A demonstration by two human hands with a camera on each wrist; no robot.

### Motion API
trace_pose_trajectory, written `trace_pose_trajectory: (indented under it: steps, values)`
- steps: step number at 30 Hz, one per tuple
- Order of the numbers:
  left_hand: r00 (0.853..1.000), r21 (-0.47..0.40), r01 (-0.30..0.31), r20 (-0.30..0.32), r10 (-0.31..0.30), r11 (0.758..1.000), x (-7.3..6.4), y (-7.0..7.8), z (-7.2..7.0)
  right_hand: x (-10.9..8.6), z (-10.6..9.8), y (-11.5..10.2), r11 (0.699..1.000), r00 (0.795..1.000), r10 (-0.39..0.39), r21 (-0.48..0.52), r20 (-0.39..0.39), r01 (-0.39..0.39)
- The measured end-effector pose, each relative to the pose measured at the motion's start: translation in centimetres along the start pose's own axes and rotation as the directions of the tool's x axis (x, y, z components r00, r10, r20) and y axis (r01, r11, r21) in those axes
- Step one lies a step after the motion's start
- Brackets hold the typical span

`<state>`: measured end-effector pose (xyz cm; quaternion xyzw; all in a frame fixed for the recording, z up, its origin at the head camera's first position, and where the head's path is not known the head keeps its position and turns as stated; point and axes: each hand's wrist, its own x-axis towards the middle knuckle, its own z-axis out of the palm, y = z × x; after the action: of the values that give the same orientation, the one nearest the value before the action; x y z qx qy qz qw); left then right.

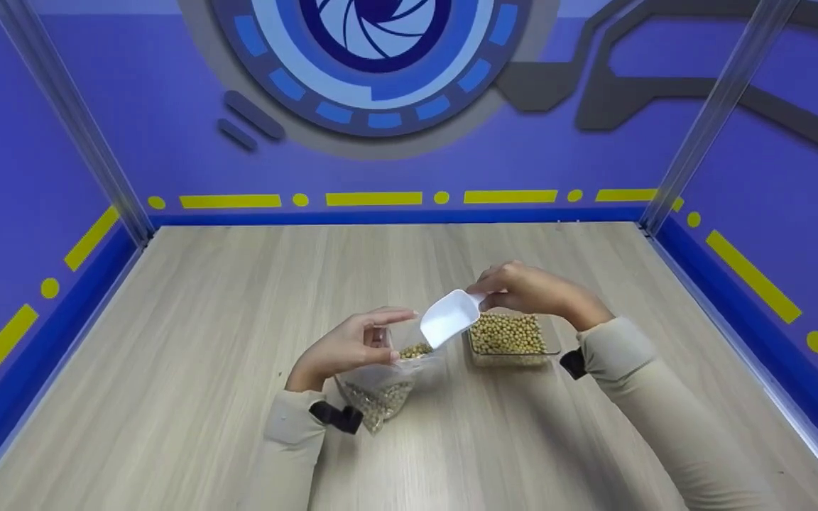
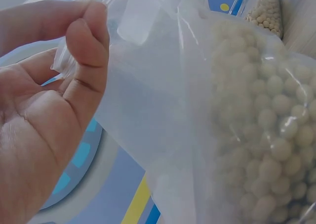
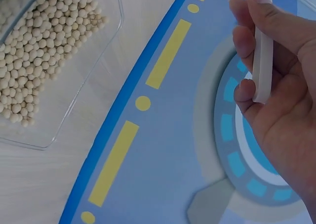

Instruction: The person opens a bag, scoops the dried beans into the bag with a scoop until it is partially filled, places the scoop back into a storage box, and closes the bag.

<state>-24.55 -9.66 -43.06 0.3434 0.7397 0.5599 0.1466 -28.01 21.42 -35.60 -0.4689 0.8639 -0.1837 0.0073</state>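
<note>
My left hand (image 1: 354, 345) grips the top edge of a clear plastic bag (image 2: 148, 90) and keeps its mouth spread. Round yellowish beans (image 2: 271, 150) fill the lower part of the bag. In my right hand (image 1: 530, 291) is the handle of a white scoop (image 1: 450, 317), the fingers curled round it in the right wrist view. The scoop tilts down to the left, its lip at the bag's mouth, and its visible inside holds no beans. Right of the bag, below my right hand, stands a clear box (image 1: 515, 360) of the same beans.
A wood-grain table (image 1: 203, 341) carries the bag and box. Blue-purple panels with yellow marks (image 1: 373, 199) close in the back and both sides. Metal posts (image 1: 693, 135) rise at the back corners. Each wrist wears a black strap mount (image 1: 338, 417).
</note>
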Motion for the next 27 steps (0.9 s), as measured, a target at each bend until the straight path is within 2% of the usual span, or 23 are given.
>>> trace_pose_trajectory:
  steps: [6,10,17,20,27]
  values:
    - [1.0,0.045,-0.014,0.012,0.013,0.999,0.0,-0.1,-0.1,-1.2,-0.1,1.0,0.992,0.995,0.096,0.083,0.0,-0.096]
    - [1.0,0.062,-0.008,0.018,0.007,0.998,0.0,-0.2,0.0,-2.1,-0.1,1.7,0.984,0.989,0.149,0.103,-0.015,-0.147]
    - [1.0,0.06,0.01,0.019,-0.011,0.998,0.0,-0.2,-0.1,-3.8,-0.5,2.5,0.951,0.956,0.293,0.103,-0.013,-0.29]
    - [1.0,0.08,0.004,0.027,-0.006,0.997,0.0,-0.2,-0.1,-4.5,-0.7,2.9,0.945,0.948,0.317,0.091,-0.006,-0.315]
    - [0.999,0.111,-0.007,0.04,0.003,0.994,0.0,-0.4,-0.2,-6.3,-1.0,4.1,0.952,0.952,0.305,0.029,-0.012,-0.304]
